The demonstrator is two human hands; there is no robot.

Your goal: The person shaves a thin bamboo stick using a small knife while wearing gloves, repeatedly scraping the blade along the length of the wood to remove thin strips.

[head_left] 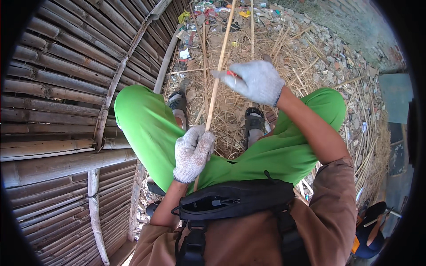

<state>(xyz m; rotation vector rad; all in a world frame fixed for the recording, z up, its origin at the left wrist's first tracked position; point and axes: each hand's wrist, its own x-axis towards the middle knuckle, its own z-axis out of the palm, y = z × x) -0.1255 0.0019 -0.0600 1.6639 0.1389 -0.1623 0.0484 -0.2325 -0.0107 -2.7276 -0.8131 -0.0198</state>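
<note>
Bamboo is the thing in hand: a thin, pale bamboo stick (216,84) rises from the lap, between the sandalled feet. It could split or jump sideways if the small red-handled blade (231,73) digs in too steeply. The left hand (191,153) is clenched around the stick's lower part; the right hand (255,80) pinches the blade against it higher up.

A bamboo wall (57,106) blocks the left; open straw-littered ground (284,48) lies ahead and right.
</note>
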